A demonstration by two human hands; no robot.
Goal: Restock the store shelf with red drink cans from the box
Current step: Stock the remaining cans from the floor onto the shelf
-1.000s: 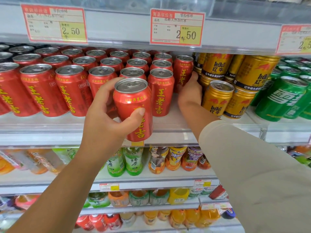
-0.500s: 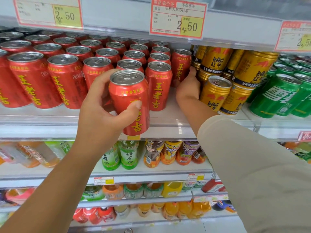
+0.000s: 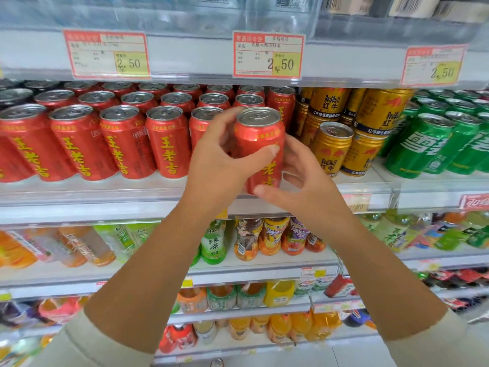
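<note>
1. Currently, the left hand [image 3: 219, 160] grips one red can [image 3: 260, 136] about its middle, with the thumb across the front and the fingers wrapped behind.
2. The right hand [image 3: 304, 186] cups the same can low on its right side. Its fingers are bent round the wall and its thumb lies under the base, though how firmly it presses cannot be told.
3. Position of the can: roughly upright, at the front edge of the shelf [image 3: 105, 197]. It is at the right end of the stocked row [image 3: 166, 144] and just beside the gold cans [image 3: 330, 147]. Its base sits lower than the bases of the front cans, so it is judged to be over the front rail and not yet set down.
4. Work done: the red section reads as nearly full. Several ranks run front to back, and the front rank is closed from the left up to the held can.
5. Work left: the visible gap is the front right slot, which this can appears meant to fill. It needs to be lifted over the rail, seated with the label facing forward, and released.
6. Unknown: the box is out of view, so how many cans remain cannot be judged.
7. Neighbouring stock: the green cans [image 3: 418, 147] further right and the price tags [image 3: 267, 55] above take no part.
</note>
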